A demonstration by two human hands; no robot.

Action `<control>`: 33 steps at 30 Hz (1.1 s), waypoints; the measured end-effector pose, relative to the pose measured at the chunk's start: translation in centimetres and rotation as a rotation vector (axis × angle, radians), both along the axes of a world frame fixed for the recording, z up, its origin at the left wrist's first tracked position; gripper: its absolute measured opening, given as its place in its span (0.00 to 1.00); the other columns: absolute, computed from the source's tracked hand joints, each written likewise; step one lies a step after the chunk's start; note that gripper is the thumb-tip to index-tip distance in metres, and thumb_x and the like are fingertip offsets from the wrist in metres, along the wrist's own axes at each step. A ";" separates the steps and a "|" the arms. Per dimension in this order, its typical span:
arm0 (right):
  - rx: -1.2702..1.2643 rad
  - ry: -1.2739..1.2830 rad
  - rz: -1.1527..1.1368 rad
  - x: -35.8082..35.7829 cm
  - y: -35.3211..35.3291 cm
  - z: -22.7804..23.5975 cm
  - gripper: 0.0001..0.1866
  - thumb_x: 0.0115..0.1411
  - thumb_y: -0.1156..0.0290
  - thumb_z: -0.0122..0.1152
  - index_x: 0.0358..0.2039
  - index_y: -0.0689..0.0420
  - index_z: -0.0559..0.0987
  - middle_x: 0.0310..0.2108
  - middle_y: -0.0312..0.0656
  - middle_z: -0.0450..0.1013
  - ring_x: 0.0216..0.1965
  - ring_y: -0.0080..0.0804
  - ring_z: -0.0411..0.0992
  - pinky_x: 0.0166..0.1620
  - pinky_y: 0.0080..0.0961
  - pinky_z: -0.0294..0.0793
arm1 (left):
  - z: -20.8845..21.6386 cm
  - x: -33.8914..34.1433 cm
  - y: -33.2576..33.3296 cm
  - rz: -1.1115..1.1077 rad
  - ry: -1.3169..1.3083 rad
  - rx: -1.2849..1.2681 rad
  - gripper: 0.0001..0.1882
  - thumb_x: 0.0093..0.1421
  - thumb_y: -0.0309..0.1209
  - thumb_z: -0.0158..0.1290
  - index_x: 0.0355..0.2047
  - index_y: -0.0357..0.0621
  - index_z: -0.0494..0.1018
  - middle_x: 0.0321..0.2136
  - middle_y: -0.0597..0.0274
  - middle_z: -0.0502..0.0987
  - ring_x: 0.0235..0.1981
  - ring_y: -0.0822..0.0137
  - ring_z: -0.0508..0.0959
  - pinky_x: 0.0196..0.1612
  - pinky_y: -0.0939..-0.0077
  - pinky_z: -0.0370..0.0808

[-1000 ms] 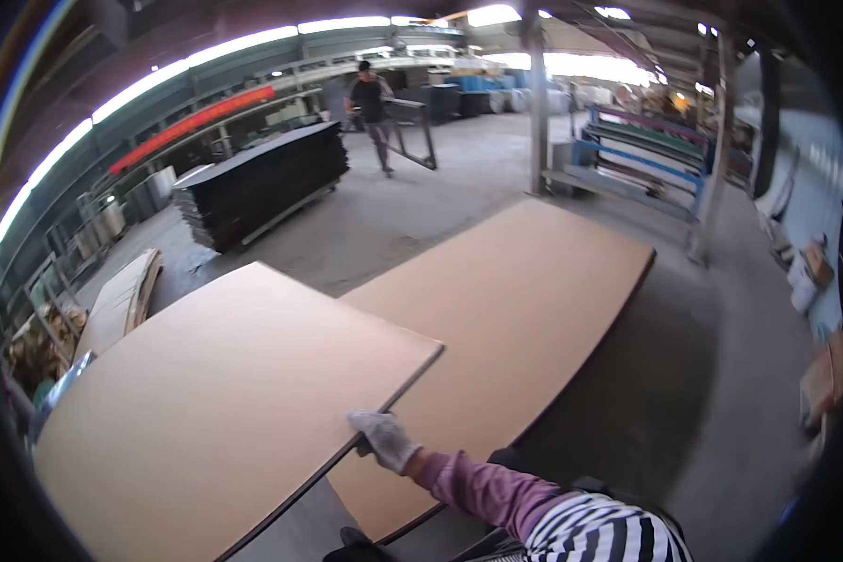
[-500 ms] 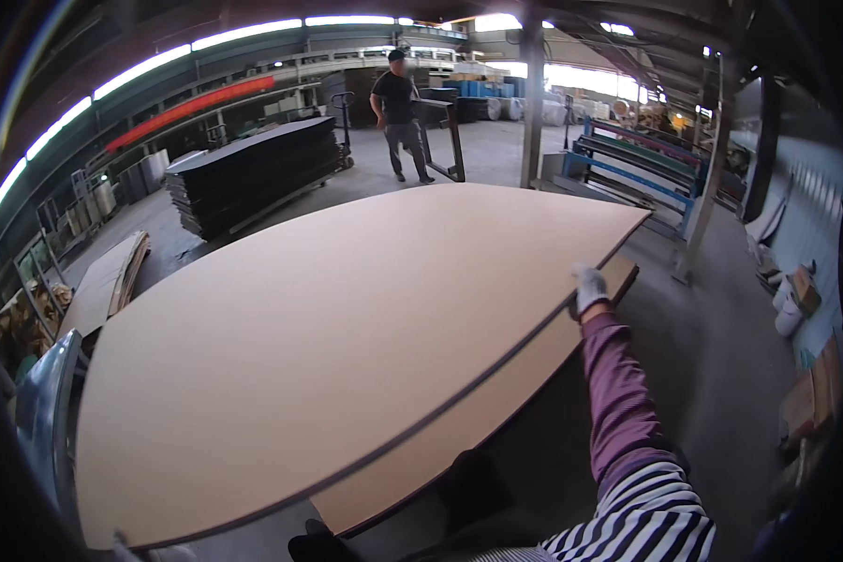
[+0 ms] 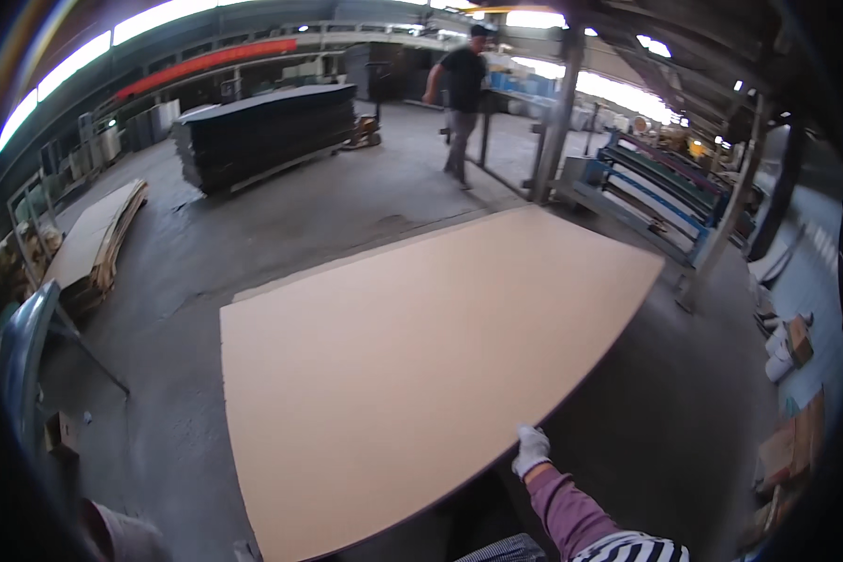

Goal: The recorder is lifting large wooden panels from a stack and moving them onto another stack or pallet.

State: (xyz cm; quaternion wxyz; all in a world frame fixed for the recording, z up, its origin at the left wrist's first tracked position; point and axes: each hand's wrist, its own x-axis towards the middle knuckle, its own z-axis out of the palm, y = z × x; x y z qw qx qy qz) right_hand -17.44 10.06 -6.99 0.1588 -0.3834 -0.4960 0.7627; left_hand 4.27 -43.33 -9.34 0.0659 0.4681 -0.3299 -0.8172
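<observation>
A large tan sheet of board (image 3: 421,365) stretches out in front of me, with a thin dark edge along its near right side. My right hand (image 3: 532,448), in a whitish glove, is closed on that edge, thumb on top. Of my left hand (image 3: 244,551) only a grey fingertip shows, at the lower rim of the picture by the board's near left corner; it appears to hold the board there. A narrow strip of another tan sheet (image 3: 300,280) sticks out along the far edge, beneath the top one.
A tall stack of dark sheets (image 3: 262,140) stands far left beside a pallet jack (image 3: 365,131). Tan sheets (image 3: 94,234) are piled at left, near a metal frame (image 3: 28,328). A person (image 3: 462,103) walks beyond the board. Right are a post (image 3: 557,112), a blue-framed machine (image 3: 656,187) and cartons (image 3: 791,440).
The top board has shifted right and toward me, now nearly covering the lower sheet. My right hand has come nearer with its edge. The other person has moved right; my view has turned somewhat.
</observation>
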 end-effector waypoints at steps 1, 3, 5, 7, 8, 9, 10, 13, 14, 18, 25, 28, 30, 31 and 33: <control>-0.002 -0.039 0.001 0.1 -0.6 -1.4 0.11 0.48 0.70 0.53 0.35 0.55 0.72 0.31 0.41 0.69 0.31 0.38 0.68 0.36 0.39 0.70 | -0.8 0.2 0.1 0.065 -0.021 -0.008 0.31 0.55 0.49 0.45 0.53 0.41 0.63 0.38 0.50 0.73 0.31 0.56 0.74 0.28 0.65 0.73; -0.142 -0.146 0.120 -0.1 2.1 -5.0 0.17 0.50 0.69 0.53 0.42 0.56 0.72 0.38 0.42 0.71 0.36 0.40 0.70 0.39 0.42 0.69 | 0.1 -2.6 3.2 -0.247 -0.044 -0.487 0.28 0.54 0.46 0.49 0.49 0.40 0.65 0.38 0.51 0.73 0.32 0.58 0.74 0.33 0.65 0.73; -0.159 -0.299 0.139 -1.6 4.3 -5.1 0.16 0.53 0.67 0.52 0.43 0.56 0.71 0.38 0.44 0.71 0.36 0.41 0.71 0.40 0.43 0.70 | 2.5 -8.0 5.7 -0.322 -0.024 -0.535 0.21 0.51 0.28 0.48 0.44 0.29 0.66 0.34 0.54 0.75 0.33 0.66 0.75 0.38 0.73 0.72; -0.078 -0.285 0.220 -3.3 8.9 -12.1 0.17 0.56 0.62 0.52 0.45 0.53 0.70 0.37 0.45 0.71 0.27 0.43 0.70 0.25 0.42 0.68 | -0.2 -12.0 5.9 -0.389 -0.067 -0.585 0.22 0.51 0.31 0.50 0.45 0.30 0.67 0.37 0.53 0.74 0.36 0.65 0.74 0.40 0.73 0.71; -0.030 -0.475 0.302 -4.9 8.3 -13.3 0.15 0.57 0.61 0.52 0.43 0.51 0.71 0.35 0.43 0.71 0.23 0.41 0.68 0.21 0.40 0.66 | -1.7 -12.6 5.5 -0.439 -0.140 -0.635 0.22 0.51 0.30 0.49 0.45 0.30 0.68 0.37 0.53 0.76 0.36 0.65 0.75 0.43 0.74 0.70; 0.027 -0.658 0.380 -6.3 7.4 -14.4 0.13 0.57 0.61 0.52 0.42 0.49 0.71 0.32 0.41 0.71 0.19 0.38 0.66 0.17 0.38 0.63 | -5.8 -12.1 4.1 -0.484 -0.233 -0.691 0.21 0.50 0.32 0.50 0.44 0.32 0.70 0.36 0.53 0.77 0.36 0.65 0.76 0.42 0.75 0.70; 0.036 -0.688 0.404 -6.7 7.4 -16.3 0.13 0.57 0.61 0.52 0.42 0.49 0.71 0.32 0.41 0.71 0.19 0.38 0.66 0.17 0.38 0.63 | -7.0 -12.2 4.5 -0.510 -0.331 -0.702 0.21 0.50 0.33 0.51 0.43 0.34 0.72 0.36 0.53 0.77 0.36 0.64 0.77 0.42 0.74 0.70; -0.006 -0.613 0.316 -6.4 8.1 -21.7 0.10 0.58 0.60 0.52 0.38 0.47 0.71 0.28 0.38 0.69 0.16 0.35 0.64 0.14 0.36 0.60 | -11.3 -12.2 5.3 -0.624 -0.466 -0.760 0.22 0.48 0.36 0.51 0.41 0.35 0.73 0.35 0.50 0.78 0.37 0.59 0.77 0.43 0.72 0.70; -0.062 -0.615 0.248 -6.3 9.0 -22.5 0.10 0.58 0.59 0.51 0.38 0.47 0.71 0.29 0.37 0.69 0.16 0.35 0.63 0.14 0.36 0.60 | -12.0 -12.8 5.9 -0.694 -0.568 -0.836 0.22 0.47 0.37 0.51 0.40 0.34 0.73 0.35 0.48 0.77 0.38 0.57 0.77 0.43 0.71 0.70; -0.265 -0.528 0.284 -8.4 7.4 -17.9 0.14 0.60 0.62 0.49 0.45 0.53 0.70 0.40 0.41 0.70 0.38 0.38 0.71 0.36 0.41 0.74 | -11.9 -14.4 7.3 -0.601 -0.514 -0.720 0.24 0.48 0.38 0.50 0.41 0.33 0.72 0.36 0.45 0.77 0.40 0.55 0.76 0.44 0.70 0.69; -0.338 -0.465 0.282 -7.7 7.6 -18.3 0.16 0.61 0.67 0.47 0.48 0.57 0.67 0.45 0.46 0.68 0.43 0.44 0.71 0.43 0.50 0.75 | -14.3 -13.6 7.0 -0.596 -0.531 -0.689 0.27 0.47 0.39 0.51 0.44 0.33 0.70 0.37 0.45 0.76 0.42 0.54 0.75 0.46 0.68 0.69; -0.303 -0.502 0.321 -7.3 8.6 -19.5 0.17 0.61 0.66 0.48 0.51 0.56 0.66 0.47 0.47 0.67 0.43 0.45 0.71 0.43 0.53 0.73 | -13.9 -12.9 6.8 -0.582 -0.532 -0.664 0.28 0.46 0.40 0.51 0.45 0.34 0.70 0.39 0.44 0.75 0.43 0.53 0.75 0.47 0.68 0.69; -0.085 -0.747 0.480 -7.6 8.6 -19.5 0.18 0.62 0.64 0.46 0.51 0.56 0.65 0.46 0.49 0.68 0.39 0.46 0.72 0.39 0.51 0.74 | -11.4 -12.9 6.5 -0.598 -0.684 -0.752 0.30 0.44 0.40 0.53 0.46 0.33 0.69 0.42 0.42 0.74 0.46 0.52 0.73 0.49 0.68 0.68; 0.143 -0.980 0.610 -7.6 8.5 -19.5 0.19 0.62 0.62 0.45 0.51 0.57 0.65 0.45 0.51 0.69 0.34 0.46 0.73 0.34 0.49 0.75 | -10.1 -13.1 6.0 -0.582 -0.679 -0.747 0.30 0.44 0.40 0.53 0.46 0.33 0.69 0.42 0.42 0.74 0.46 0.52 0.73 0.49 0.68 0.68; 0.353 -0.876 0.492 -7.6 17.9 -22.7 0.12 0.59 0.68 0.47 0.39 0.60 0.73 0.34 0.53 0.73 0.23 0.46 0.73 0.26 0.47 0.74 | -8.3 -15.9 6.6 -0.809 -0.979 -0.781 0.31 0.44 0.42 0.54 0.45 0.31 0.69 0.44 0.42 0.73 0.48 0.51 0.72 0.50 0.67 0.67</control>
